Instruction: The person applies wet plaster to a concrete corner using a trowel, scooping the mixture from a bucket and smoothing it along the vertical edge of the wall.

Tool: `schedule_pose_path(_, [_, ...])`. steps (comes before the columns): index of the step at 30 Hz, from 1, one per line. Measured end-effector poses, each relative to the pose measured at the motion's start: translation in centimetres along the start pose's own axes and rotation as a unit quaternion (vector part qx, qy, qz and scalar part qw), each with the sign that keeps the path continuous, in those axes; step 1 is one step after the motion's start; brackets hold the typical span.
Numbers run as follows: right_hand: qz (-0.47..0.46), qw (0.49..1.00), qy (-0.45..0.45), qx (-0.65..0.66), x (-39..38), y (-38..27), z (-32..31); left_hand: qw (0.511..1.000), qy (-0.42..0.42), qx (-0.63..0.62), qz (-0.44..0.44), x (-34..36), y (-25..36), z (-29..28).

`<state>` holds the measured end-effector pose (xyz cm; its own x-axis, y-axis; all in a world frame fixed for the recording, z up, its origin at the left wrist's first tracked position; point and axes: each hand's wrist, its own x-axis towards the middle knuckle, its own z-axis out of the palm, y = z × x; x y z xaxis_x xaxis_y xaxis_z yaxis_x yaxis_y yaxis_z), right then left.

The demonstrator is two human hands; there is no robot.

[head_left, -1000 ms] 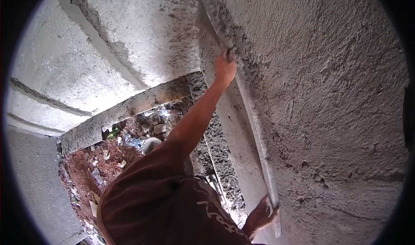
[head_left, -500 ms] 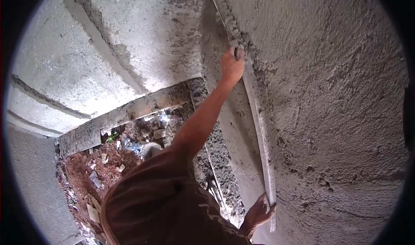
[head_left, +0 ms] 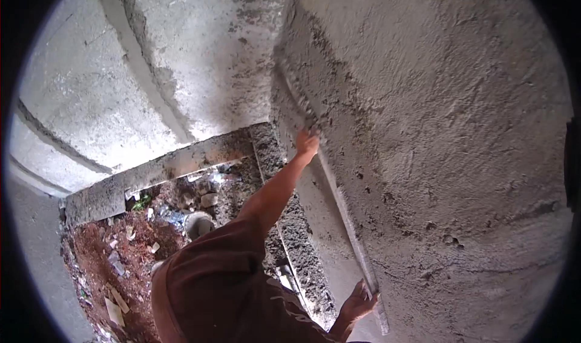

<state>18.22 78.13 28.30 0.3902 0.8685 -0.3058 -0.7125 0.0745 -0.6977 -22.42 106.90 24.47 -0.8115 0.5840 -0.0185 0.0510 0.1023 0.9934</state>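
A long, pale, mortar-smeared straightedge [head_left: 342,207] lies at a slant along the rough grey plastered wall [head_left: 460,131]. My left hand [head_left: 307,143], arm stretched out, is closed round its upper part, where wet mortar clings to the bar. Close to the lower end, my right hand [head_left: 358,305] grips the same bar, fingers on one side and thumb on the other. Some of the left fingers are hidden behind the hand. Beside the bar's right edge runs a darker, coarser band of plaster.
Left of the bar, a mortar-covered ledge [head_left: 281,207] borders a pit of reddish soil [head_left: 145,246] with rubble, plastic litter and a pale round container [head_left: 198,223]. A light concrete wall [head_left: 206,58] with darker strips meets the plastered wall in a corner.
The straightedge's upper part has swung left and down across the plaster, with my left hand on it. My right hand has shifted slightly left. More coarse plaster shows right of the bar.
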Motion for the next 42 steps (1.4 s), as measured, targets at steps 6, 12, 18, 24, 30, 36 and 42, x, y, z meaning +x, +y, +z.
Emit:
schedule_pose_path(6, [-0.041, 0.996, -0.048, 0.056, -0.2, -1.8, 1.6, 0.987, 0.040, 0.028, 0.151, -0.2, 10.0, 0.2])
schedule_pose_path(12, [-0.021, 0.993, -0.021, 0.116, -1.4, -2.9, 3.9, 0.969, 0.069, 0.006, 0.239, -1.6, 16.2, 0.3])
schedule_pose_path(18, [0.011, 0.999, 0.021, 0.030, 0.0, -2.5, -0.3, 0.985, 0.044, 0.026, 0.165, -1.7, 6.4, 1.8])
schedule_pose_path(24, [0.000, 0.994, 0.010, 0.108, -2.2, -4.8, 5.5, 0.978, 0.043, 0.011, 0.206, -2.3, 18.8, -0.1])
schedule_pose_path(30, [0.001, 0.999, -0.041, 0.025, -0.3, -3.0, -1.3, 0.976, 0.072, 0.089, 0.185, -1.9, 5.7, 1.8])
schedule_pose_path(36, [-0.003, 0.997, -0.004, 0.080, -2.2, -6.2, 6.1, 0.957, 0.210, 0.088, 0.178, -2.5, 20.4, 0.3])
schedule_pose_path(42, [0.024, 0.998, -0.002, 0.066, -1.2, -4.9, 4.4, 0.991, 0.015, -0.077, 0.110, 2.8, 6.9, 1.3])
